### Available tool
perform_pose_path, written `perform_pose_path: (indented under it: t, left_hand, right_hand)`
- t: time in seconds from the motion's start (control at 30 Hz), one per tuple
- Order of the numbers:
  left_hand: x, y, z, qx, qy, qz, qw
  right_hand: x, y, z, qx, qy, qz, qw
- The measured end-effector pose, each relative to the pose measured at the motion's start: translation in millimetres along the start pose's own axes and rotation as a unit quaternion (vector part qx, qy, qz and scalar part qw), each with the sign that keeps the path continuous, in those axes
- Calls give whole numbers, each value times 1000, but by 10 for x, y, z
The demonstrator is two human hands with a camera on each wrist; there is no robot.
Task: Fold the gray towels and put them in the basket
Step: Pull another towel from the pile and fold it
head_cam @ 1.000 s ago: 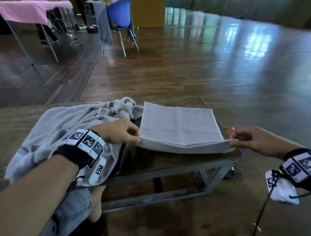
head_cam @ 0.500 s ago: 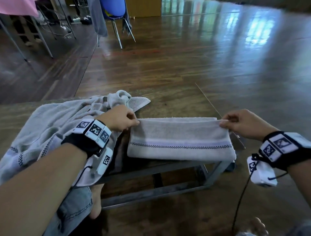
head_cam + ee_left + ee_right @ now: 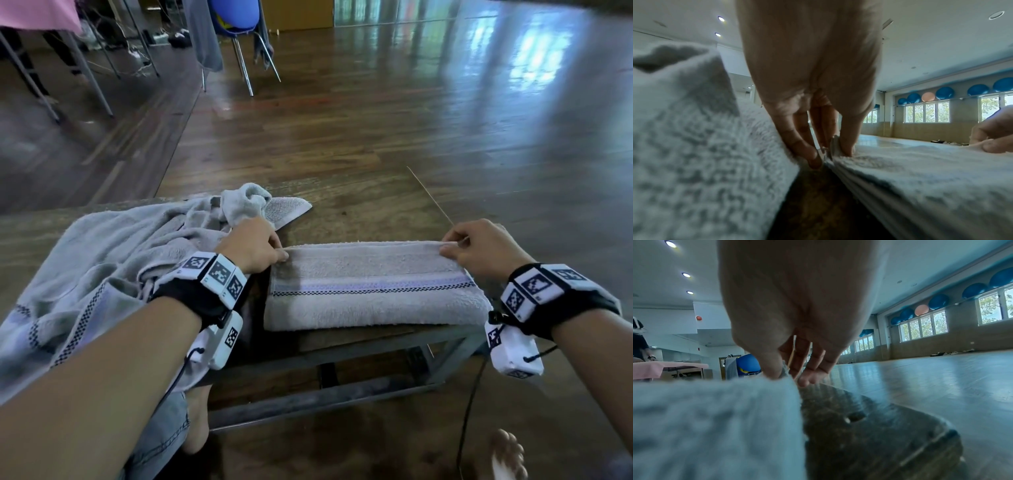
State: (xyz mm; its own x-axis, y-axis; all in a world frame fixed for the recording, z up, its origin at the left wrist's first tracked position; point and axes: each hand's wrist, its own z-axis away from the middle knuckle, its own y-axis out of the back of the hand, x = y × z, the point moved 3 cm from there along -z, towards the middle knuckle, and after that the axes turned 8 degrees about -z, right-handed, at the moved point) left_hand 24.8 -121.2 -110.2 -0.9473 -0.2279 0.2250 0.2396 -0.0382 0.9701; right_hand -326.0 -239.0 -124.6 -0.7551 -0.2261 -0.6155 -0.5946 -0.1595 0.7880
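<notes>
Left hand [image 3: 252, 246] and right hand [image 3: 479, 247] each pinch a far corner of the folded gray towel [image 3: 373, 294], aligning layers at the bench's [image 3: 359, 212] right end.

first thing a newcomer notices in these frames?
Probably the folded gray terry towel with a checkered stripe, lying at the near edge of the low wooden table, with the left hand and right hand each pinching a far corner. Next, the heap of crumpled gray towels piled on the table's left side. Behind, a blue plastic chair stands on the glossy wooden floor.
</notes>
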Motion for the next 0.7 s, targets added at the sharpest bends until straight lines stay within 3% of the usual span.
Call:
perform_pose_path:
  t: [0.1, 0.17, 0.3, 0.4, 0.47, 0.5, 0.57, 0.63, 0.7]
  left_hand:
    - [15, 70, 48, -8, -4, 20, 1000]
    - [60, 175, 96, 28, -8, 41, 999]
    - [197, 561, 237, 224, -62, 77, 970]
    - [242, 837, 392, 356, -104, 114, 921]
    - [221, 920, 495, 395, -132, 138, 899]
    - [200, 924, 532, 395, -142, 145, 896]
    - [159, 869, 579, 352, -146, 150, 912]
    - [86, 722, 569, 243, -126, 131, 953]
    - [1, 499, 552, 95, -88, 83, 988]
  right_hand:
    - [-78, 68, 17, -8, 11, -10, 1000]
    - [-164, 160, 33, 19, 26, -17, 999]
    - [-435, 401, 64, 151, 108, -53, 981]
    - [-585, 626, 117, 273, 167, -138, 937]
    - [-610, 744, 212, 314, 209, -193, 906]
    - [-589, 778, 266, 314, 225, -203, 900]
    - [-479, 778, 346, 249, 223, -192, 923]
    - [-297, 669, 391, 107, 174, -143, 968]
    - [-126, 496, 453, -41, 122, -73, 989]
